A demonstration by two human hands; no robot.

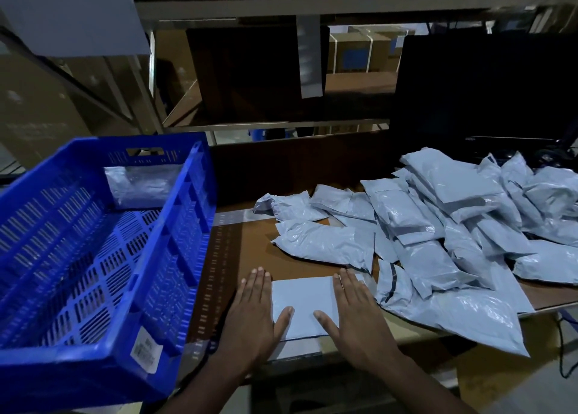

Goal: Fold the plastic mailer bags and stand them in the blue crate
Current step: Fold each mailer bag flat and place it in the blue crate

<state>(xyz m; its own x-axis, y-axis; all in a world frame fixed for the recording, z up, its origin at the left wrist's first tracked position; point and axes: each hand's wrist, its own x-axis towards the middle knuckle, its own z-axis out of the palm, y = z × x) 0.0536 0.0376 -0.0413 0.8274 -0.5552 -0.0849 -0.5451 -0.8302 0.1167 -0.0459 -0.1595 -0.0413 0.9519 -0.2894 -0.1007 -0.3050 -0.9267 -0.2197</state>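
A flat grey mailer bag (302, 301) lies near the table's front edge. My left hand (252, 316) presses flat on its left side and my right hand (356, 313) presses flat on its right side, fingers straight, thumbs pointing inward. The blue crate (93, 360) stands to the left, tilted toward me. One folded mailer bag (140, 185) stands against the crate's far wall. A heap of several filled grey mailer bags (438, 226) spreads over the right half of the table.
The brown table (250, 244) carries a printed ruler strip beside the crate. A dark monitor (484, 91) stands at the back right behind the heap. Metal shelving (281, 7) with cardboard boxes rises behind the table. Cables hang at the right edge.
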